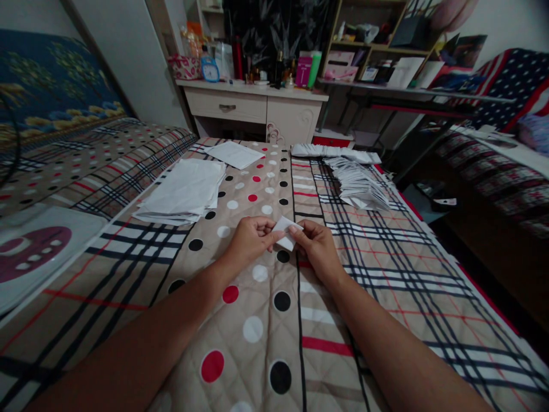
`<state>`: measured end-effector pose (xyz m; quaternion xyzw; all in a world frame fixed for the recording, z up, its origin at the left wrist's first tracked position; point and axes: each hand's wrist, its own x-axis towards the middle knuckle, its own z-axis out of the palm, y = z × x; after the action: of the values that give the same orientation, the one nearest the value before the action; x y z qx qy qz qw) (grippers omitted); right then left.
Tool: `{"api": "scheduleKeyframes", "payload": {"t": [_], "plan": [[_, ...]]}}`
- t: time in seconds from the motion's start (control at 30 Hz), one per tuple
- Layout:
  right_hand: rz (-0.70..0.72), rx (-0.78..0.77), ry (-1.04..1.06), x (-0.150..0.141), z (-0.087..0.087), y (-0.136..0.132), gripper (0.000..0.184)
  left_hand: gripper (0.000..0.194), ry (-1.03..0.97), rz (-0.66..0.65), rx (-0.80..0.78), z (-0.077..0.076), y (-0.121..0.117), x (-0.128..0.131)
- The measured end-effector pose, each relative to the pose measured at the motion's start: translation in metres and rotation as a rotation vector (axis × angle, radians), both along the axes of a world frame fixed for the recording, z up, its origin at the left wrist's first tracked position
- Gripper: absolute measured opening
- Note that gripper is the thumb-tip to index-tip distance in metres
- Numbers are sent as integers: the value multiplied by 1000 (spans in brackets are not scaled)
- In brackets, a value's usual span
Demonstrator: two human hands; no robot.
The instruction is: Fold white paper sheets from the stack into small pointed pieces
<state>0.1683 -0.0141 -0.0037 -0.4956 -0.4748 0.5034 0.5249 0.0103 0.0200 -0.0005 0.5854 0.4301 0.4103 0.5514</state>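
Note:
Between my two hands is a small folded piece of white paper, held just above the dotted bedspread. My left hand pinches its left side, thumb on top and fingers curled. The right side is gripped by my right hand, its thumb pressing on the paper's face. Farther off to the left lies a stack of white paper sheets, with a separate white sheet beyond it. To the right, many small folded papers lie fanned in a row.
Behind the folded row lies a long white strip. A white package with a purple print is at the far left. A cream dresser with bottles and a blue clock stands past the bed's end; a dark table is at right.

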Motion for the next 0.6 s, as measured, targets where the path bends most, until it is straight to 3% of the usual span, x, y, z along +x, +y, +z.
{"api": "scheduleKeyframes", "payload": {"t": [0.33, 0.6], "plan": [[176, -49, -78, 3, -1, -1, 41, 14, 113, 127, 64, -2, 5, -7], [180, 10, -88, 2, -9, -2, 45, 36, 153, 8, 167, -10, 6, -6]]}}
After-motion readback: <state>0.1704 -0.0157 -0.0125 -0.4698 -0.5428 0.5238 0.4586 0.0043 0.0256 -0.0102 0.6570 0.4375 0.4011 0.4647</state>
